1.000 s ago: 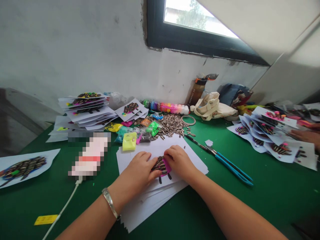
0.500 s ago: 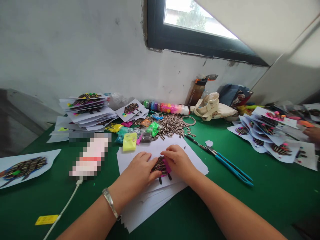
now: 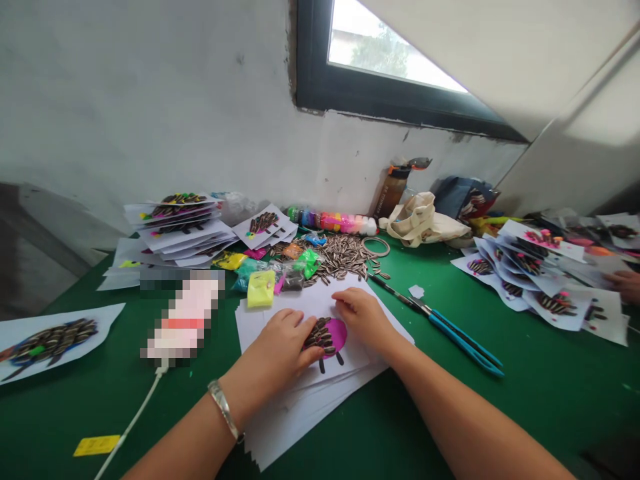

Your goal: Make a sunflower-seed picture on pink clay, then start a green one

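A magenta clay round (image 3: 339, 333), partly covered with striped sunflower seeds (image 3: 320, 339), lies on a stack of white paper sheets (image 3: 280, 417). Two dark leg shapes show below the round. My left hand (image 3: 285, 343) rests on the sheet at its left side, thumb and forefinger apart around the seeds. Up and to the right, my right hand (image 3: 365, 320) hovers by the magenta edge with thumb and fingertips pinched together; whatever is between them is too small to make out. Behind both hands is a loose pile of sunflower seeds (image 3: 345, 253).
Yellow clay (image 3: 261, 289) in a packet sits beside other coloured packets. Blue-handled tweezers (image 3: 465, 343) and a black pen (image 3: 390, 288) lie at right. Finished seed pictures are stacked at left (image 3: 183, 230) and right (image 3: 525, 263). Another person's hand (image 3: 623, 285) shows at the far right.
My right hand has drawn back slightly up and right, uncovering more of the magenta clay. My left hand stays beside the seeds. The view has shifted slightly.
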Demonstrator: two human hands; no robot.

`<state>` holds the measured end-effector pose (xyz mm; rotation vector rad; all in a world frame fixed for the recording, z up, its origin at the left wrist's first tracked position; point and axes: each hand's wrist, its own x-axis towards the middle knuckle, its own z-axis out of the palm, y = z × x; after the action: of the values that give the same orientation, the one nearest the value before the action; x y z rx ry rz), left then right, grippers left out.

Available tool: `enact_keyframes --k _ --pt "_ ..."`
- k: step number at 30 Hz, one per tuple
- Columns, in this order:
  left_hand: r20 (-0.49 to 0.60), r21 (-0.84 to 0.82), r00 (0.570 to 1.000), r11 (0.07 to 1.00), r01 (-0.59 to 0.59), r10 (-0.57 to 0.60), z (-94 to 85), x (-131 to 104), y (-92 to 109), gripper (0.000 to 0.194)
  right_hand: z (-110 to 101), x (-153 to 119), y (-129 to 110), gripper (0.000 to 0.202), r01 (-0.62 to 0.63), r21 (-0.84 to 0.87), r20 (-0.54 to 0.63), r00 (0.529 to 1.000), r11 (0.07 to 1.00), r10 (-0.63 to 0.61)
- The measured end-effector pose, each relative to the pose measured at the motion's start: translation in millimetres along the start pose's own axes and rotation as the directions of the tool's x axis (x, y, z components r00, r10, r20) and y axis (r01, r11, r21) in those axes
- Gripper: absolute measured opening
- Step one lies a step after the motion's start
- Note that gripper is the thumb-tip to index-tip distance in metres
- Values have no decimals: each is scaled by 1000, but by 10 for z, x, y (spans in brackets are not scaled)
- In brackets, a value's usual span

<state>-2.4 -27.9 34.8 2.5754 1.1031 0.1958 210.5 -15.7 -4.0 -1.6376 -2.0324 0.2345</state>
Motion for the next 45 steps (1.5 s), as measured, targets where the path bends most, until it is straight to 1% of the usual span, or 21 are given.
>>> enact_keyframes --k 2,5,8,10,13,17,22,27,29,31,34,36,37,38,39,40,42,45 --pt "-1 -12 1000 1000 2 -2 -3 -4 -6 42 -34 159 98 27 -26 -66 2 1000 998 26" --pt "-3 -30 1000 1000 -6 6 -6 -13 -17 40 -46 404 234 29 -33 -151 -5 999 988 33" --pt "8 -31 1000 1000 0 0 -13 -23 -21 39 -4 545 306 28 -24 -237 14 1000 971 28" --pt "17 -22 1000 1000 7 -6 -17 -29 -17 37 33 561 311 26 -15 -290 26 999 957 23" --pt "11 -14 1000 1000 12 -12 -22 -37 -8 35 62 512 277 25 2 -361 36 999 933 12" --pt "11 -19 1000 1000 18 -18 -25 -38 -5 35 30 449 208 23 41 -426 71 997 904 -11" --pt "14 -27 1000 1000 14 -13 -23 -23 -15 35 -17 450 137 20 67 -452 114 993 889 -16" --pt "24 -35 999 999 34 -33 -54 -21 3 32 -2 460 121 20 41 -435 64 998 900 -14" --pt "33 -35 999 999 36 -35 -75 -24 15 32 -26 462 132 20 17 -414 25 1000 910 -7" --pt "42 -39 998 998 43 -41 -92 -27 24 31 -86 444 142 25 -14 -383 -27 1000 924 4" --pt "43 -51 998 997 50 -47 -89 -30 20 29 -210 326 130 32 -37 -324 -98 995 945 5" --pt "31 -57 999 998 41 -39 -69 -29 4 28 -261 175 91 31 -24 -221 -125 992 975 -4" --pt "24 -58 999 998 35 -33 -58 -29 -5 28 -269 86 62 29 -6 -53 -143 990 999 -2" --pt "20 -60 999 998 29 -28 -48 -28 -13 28 -264 -5 27 26 -3 115 -142 990 993 19" --pt "17 -62 1000 998 27 -26 -41 -27 -20 28 -250 -90 -11 23 -19 242 -124 991 970 50" --pt "14 -64 1000 998 25 -24 -36 -27 -24 28 -231 -164 -52 20 -43 315 -89 993 948 74" --pt "15 -64 1000 998 19 -18 -35 -26 -28 26 -193 -264 -130 17 -75 378 -14 996 923 87" --pt "20 -52 1000 999 18 -17 -37 -24 -29 26 -173 -295 -198 18 -92 406 45 996 909 81"
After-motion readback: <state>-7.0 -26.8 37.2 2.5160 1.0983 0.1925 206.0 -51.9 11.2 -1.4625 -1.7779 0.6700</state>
